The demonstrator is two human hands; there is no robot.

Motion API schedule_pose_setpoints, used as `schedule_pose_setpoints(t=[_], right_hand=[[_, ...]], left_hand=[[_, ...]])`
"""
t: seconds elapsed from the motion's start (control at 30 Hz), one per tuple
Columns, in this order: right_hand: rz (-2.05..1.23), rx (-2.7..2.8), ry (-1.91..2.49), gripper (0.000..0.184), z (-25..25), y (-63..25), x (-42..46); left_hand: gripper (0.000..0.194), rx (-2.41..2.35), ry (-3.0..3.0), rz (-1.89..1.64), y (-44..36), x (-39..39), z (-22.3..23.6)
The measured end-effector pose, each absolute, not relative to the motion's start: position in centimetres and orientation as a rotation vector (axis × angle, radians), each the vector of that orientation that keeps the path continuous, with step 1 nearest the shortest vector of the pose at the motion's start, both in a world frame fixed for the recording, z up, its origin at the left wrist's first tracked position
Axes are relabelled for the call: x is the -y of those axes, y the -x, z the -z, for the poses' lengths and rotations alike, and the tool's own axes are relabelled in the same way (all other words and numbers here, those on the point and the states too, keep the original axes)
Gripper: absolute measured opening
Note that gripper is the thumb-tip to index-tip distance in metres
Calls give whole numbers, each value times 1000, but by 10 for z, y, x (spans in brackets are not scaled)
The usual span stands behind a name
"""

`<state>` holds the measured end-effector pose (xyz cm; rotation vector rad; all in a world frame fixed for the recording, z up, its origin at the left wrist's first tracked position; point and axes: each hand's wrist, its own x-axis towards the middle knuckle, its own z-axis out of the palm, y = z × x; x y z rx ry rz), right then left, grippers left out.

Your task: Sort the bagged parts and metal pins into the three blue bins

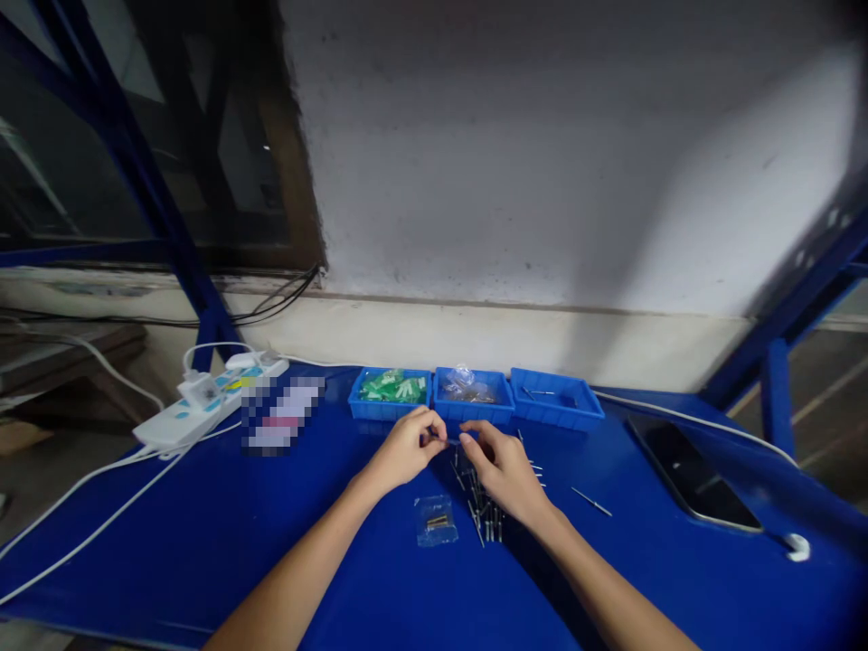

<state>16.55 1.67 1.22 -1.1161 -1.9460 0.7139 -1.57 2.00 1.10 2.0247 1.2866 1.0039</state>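
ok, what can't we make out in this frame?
All in the head view:
Whatever is between the left hand and right hand: too small, partly covered by fingertips.
Full count of metal rods: they overlap, and the right hand blocks some.
Pixelated item: mosaic hides any print.
Middle bin contents: too small and blurred to identify.
Forearms: cut off by the bottom edge.

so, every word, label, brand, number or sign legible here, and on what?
None legible.
Pixelated patch: blocked out.
Power strip: any markings too small.
Green-and-white pieces in left blue bin: any print too small.
Clear bag with brass-coloured pieces: no readable print.
Smartphone: any mark too small or blurred.
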Motion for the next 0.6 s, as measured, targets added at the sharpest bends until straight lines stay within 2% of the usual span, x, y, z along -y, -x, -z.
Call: schedule_pose_setpoints(t=[0.13, 0.23, 0.33, 0.43, 0.53, 0.6], right_hand=[[-1088, 1646, 1061, 40, -8, -163, -21], [-1336, 1497, 918, 43, -9, -160, -22], [-1411, 1462, 848, 40, -9, -159, -22], [-1235, 1520, 899, 28, -8, -159, -23], [-861, 1666, 967, 14, -7, -162, -22], [-644, 1754, 961, 10, -7, -163, -19]], left_hand=[[10, -1235, -1983, -1273, 11, -15, -18], [17, -1177, -2072, -1255, 7, -9, -22], [27, -1162, -2174, -1194, 6, -6, -23], [32, -1224, -2163, -1127, 8, -7, -21], [17, -1302, -1970, -1093, 10, -9, -20], [25, -1320, -1726, -1090, 8, -10, -20]])
